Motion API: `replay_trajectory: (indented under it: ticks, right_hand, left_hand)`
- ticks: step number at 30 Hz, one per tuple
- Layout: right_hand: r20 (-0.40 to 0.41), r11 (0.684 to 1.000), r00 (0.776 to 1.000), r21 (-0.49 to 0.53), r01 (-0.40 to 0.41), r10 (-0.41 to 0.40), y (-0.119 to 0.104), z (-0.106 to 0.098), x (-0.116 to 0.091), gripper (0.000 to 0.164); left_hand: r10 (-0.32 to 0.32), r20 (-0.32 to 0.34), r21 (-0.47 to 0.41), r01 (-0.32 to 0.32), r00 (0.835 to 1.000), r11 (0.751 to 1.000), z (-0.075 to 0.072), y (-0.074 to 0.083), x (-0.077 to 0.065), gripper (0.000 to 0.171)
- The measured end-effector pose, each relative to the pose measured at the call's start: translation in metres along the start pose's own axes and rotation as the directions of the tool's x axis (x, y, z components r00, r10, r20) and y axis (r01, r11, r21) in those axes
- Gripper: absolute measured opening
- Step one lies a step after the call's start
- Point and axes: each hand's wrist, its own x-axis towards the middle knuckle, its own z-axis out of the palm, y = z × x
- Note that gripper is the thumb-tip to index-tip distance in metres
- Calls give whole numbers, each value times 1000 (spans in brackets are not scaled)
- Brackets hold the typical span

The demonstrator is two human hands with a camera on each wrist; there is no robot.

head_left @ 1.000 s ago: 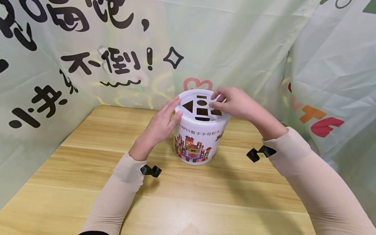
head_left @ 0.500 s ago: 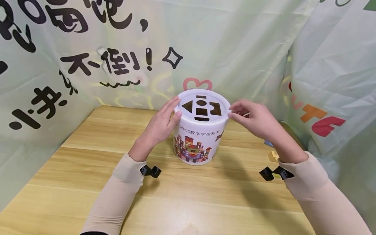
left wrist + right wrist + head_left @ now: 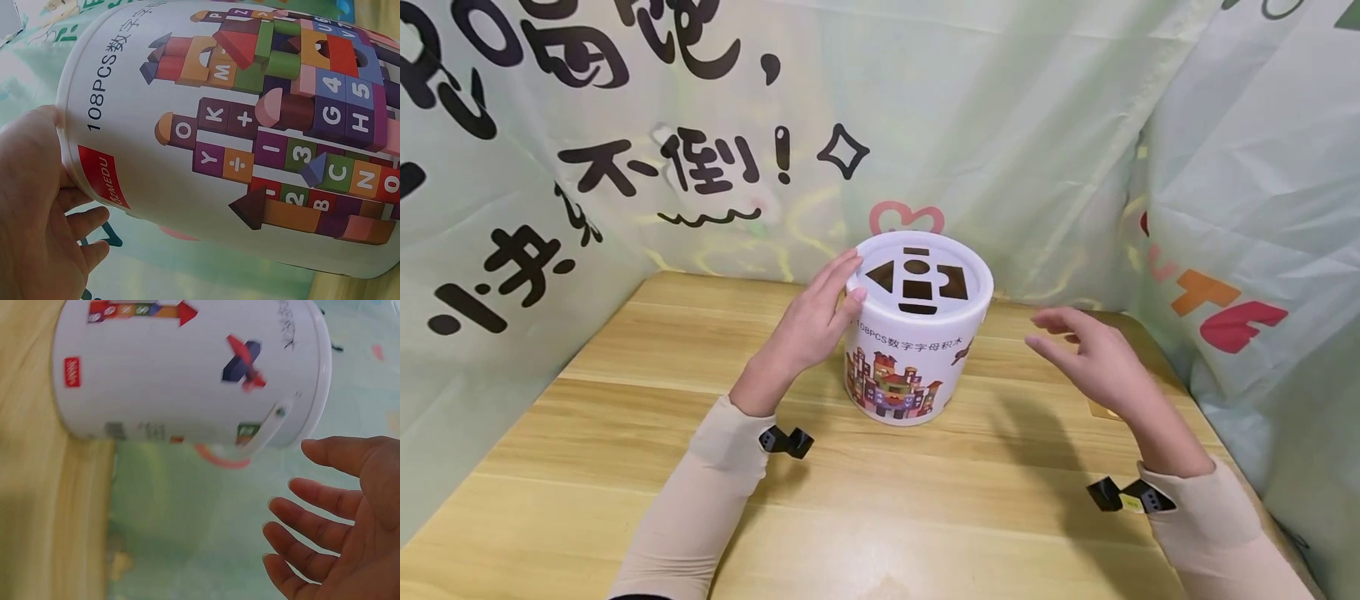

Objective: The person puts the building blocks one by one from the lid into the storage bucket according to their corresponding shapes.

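Observation:
A white toy-block bucket (image 3: pixel 898 367) stands upright on the wooden table, its lid (image 3: pixel 880 302) pierced with cut-out shapes: a triangle, a circle, rectangles and a notched square. Printed coloured blocks and "108PCS" show on its side. My left hand (image 3: pixel 808 325) rests against the bucket's left rim, fingers extended along it and thumb toward the front. In the left wrist view, that hand (image 3: pixel 37 200) touches the bucket's top edge. My right hand (image 3: pixel 1093 358) hovers off to the right of the bucket, holding nothing, its fingers (image 3: pixel 312 528) spread and slightly bent in the right wrist view.
A yellowish block (image 3: pixel 1103 411) lies on the table (image 3: pixel 647 400), mostly hidden behind my right wrist. Printed cloth (image 3: pixel 1015 100) hangs behind and on both sides of the table. A white handle (image 3: pixel 269 428) hangs on the bucket's side.
My right hand has moved from over the lid, past its right rim, and away to the right and down. The lid's notched square is uncovered. My left hand has stayed put.

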Motion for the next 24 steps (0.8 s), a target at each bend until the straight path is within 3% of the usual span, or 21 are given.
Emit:
replay_trajectory:
  ticks: [9, 15, 24]
  right_hand:
    - [-3, 996, 996, 17, -89, 89, 54, 5, -26, 52]
    - [74, 987, 985, -47, -154, 157, 90, 7, -35, 61]
    - [142, 992, 983, -54, -111, 118, 130, 14, -39, 58]
  left_hand:
    - [-11, 2, -4, 11, 1000, 1000, 1, 0, 0, 72]
    - [-7, -3, -6, 7, 1000, 1000, 0, -1, -1, 72]
    - [-7, 2, -13, 7, 1000, 1000, 1, -1, 0, 73]
